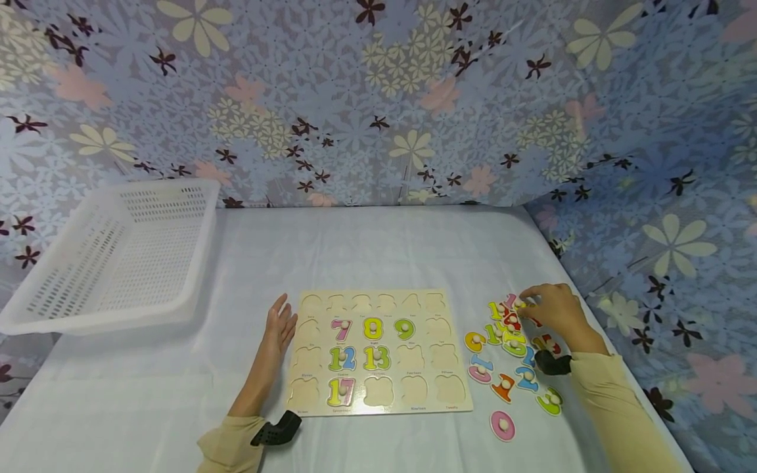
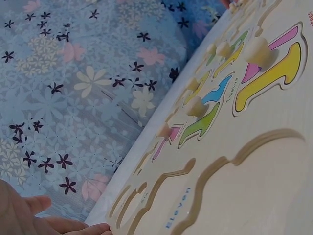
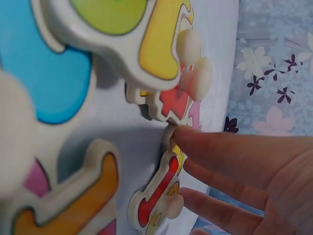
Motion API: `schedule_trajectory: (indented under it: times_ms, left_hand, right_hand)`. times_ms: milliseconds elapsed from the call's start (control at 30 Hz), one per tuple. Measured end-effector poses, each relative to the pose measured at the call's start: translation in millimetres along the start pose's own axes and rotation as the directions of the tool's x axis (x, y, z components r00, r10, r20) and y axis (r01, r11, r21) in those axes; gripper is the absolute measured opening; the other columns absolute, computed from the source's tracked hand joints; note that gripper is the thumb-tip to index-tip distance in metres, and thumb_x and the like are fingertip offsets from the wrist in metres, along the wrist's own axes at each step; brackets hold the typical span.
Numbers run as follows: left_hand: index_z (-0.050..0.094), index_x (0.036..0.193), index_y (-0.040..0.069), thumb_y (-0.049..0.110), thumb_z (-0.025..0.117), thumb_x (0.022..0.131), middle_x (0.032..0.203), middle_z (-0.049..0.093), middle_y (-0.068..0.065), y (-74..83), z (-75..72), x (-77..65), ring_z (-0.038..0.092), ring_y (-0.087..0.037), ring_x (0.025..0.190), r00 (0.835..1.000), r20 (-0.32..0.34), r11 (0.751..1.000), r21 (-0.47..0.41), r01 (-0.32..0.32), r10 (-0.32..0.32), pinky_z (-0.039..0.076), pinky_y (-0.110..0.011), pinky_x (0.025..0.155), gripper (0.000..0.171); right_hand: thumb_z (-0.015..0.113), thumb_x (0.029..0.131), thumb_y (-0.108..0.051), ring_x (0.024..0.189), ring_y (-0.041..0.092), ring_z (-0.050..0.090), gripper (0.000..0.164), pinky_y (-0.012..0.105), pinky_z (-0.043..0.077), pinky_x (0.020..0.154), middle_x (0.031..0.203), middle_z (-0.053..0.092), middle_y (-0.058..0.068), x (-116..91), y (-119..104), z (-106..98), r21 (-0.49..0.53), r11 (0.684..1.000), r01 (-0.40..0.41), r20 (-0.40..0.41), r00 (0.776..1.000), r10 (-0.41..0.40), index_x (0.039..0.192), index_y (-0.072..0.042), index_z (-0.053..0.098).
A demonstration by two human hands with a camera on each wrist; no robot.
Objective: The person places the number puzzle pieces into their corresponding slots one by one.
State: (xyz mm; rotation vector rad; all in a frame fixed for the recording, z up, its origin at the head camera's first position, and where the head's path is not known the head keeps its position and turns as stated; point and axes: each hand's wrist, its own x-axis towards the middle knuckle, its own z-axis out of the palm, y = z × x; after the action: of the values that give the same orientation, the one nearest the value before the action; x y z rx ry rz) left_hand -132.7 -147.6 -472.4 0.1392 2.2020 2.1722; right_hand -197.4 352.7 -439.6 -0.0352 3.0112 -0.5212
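My left grip (image 1: 280, 325) lies loosely spread beside the board (image 1: 395, 371); my right grip (image 1: 554, 311) touches heaped number pieces (image 1: 513, 343); pinching, I cannot tell.

The head camera looks forward and down from above. Tilted close-ups share its number-puzzle board (image 1: 388, 330) (left wrist) and number pieces (image 1: 513, 343) (right).

Wooden board (image 1: 394, 361) — seated number pieces 7 (image 1: 341, 328), 8 (image 1: 373, 328), 9 (image 1: 405, 329), 12 (image 1: 342, 359), 13 (image 1: 377, 358), 17 (image 1: 341, 391); printed on its surface, blue "Eleven" (image 2: 178, 208) and green "Twelve" (image 2: 233, 85). Loose piece, beside board — pink 0 (image 1: 503, 426).
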Motion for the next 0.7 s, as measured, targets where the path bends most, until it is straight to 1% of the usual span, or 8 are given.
schedule_trajectory:
  times_ms: [100,200,267,333,433,500,700]
  left_hand:
    - [0.002,0.156,0.009,0.044,0.012,0.106,0.158,0.003,-0.023,0.2,-0.1,-0.1,0.014,-0.04,0.143,1.0,0.002,1.0,0.002,0.004,-0.004,0.013,-0.047,0.117,0.062]
    - [0.002,0.156,0.007,0.044,0.012,0.106,0.158,0.002,-0.023,-0.2,-0.6,0.3,0.014,-0.04,0.143,1.0,0.002,1.0,-0.02,0.009,-0.009,0.013,-0.046,0.117,0.063]
    - [0.001,0.155,0.006,0.044,0.012,0.105,0.158,0.001,-0.024,-0.3,-0.9,1.1,0.013,-0.041,0.143,1.0,0.001,0.998,-0.052,0.02,-0.02,0.012,-0.046,0.117,0.064]
    - [0.001,0.155,0.005,0.044,0.012,0.105,0.158,0.001,-0.024,0.1,-0.9,1.0,0.013,-0.04,0.143,1.0,-0.001,0.998,-0.06,0.023,-0.023,0.012,-0.046,0.117,0.064]
    - [0.002,0.156,0.007,0.044,0.012,0.106,0.159,0.002,-0.023,1.7,-0.3,0.0,0.013,-0.04,0.144,1.0,0.0,0.999,-0.038,0.024,-0.024,0.012,-0.046,0.117,0.063]
    - [0.003,0.156,0.009,0.042,0.012,0.106,0.159,0.003,-0.022,2.3,-0.4,-1.5,0.014,-0.038,0.144,1.0,-0.002,1.0,-0.008,0.017,-0.017,0.013,-0.045,0.117,0.061]
    - [0.003,0.156,0.011,0.041,0.012,0.106,0.159,0.003,-0.021,1.7,-0.2,-2.0,0.014,-0.038,0.144,1.0,-0.005,1.0,0.005,0.019,-0.019,0.013,-0.045,0.117,0.059]
  right_hand:
    - [0.074,0.084,-0.027,0.116,0.058,0.033,0.043,0.072,0.029,0.09,0.12,0.056,0.033,-0.7,-1.0,1.9,-0.009,1.0,0.0,0.002,1.0,0.0,0.115,0.002,0.067]
    - [0.076,0.082,-0.026,0.115,0.058,0.035,0.044,0.071,0.03,0.089,0.119,0.056,0.033,-1.5,-3.5,4.6,-0.021,1.0,0.004,-0.006,1.0,-0.005,0.113,0.003,0.067]
    - [0.077,0.081,-0.025,0.114,0.059,0.036,0.044,0.072,0.031,0.089,0.118,0.057,0.034,-1.9,-4.7,6.9,-0.028,1.0,0.012,-0.014,1.0,-0.012,0.112,0.004,0.067]
    - [0.077,0.081,-0.023,0.113,0.059,0.037,0.042,0.072,0.032,0.088,0.117,0.058,0.034,-1.8,-6.0,8.6,-0.035,0.999,0.017,-0.029,0.999,-0.018,0.111,0.005,0.068]
    - [0.076,0.082,-0.022,0.112,0.06,0.037,0.039,0.073,0.033,0.086,0.115,0.058,0.034,-2.2,-6.8,9.7,-0.043,0.999,0.02,-0.047,0.999,-0.022,0.109,0.005,0.068]
    - [0.076,0.082,-0.021,0.113,0.06,0.036,0.038,0.073,0.032,0.087,0.115,0.058,0.034,-2.3,-7.9,9.9,-0.04,0.999,0.021,-0.058,0.998,-0.023,0.108,0.005,0.068]
    - [0.075,0.082,-0.019,0.114,0.059,0.035,0.038,0.072,0.032,0.088,0.114,0.058,0.034,-3.7,-9.9,10.0,-0.022,1.0,0.016,-0.081,0.997,-0.018,0.109,0.006,0.067]
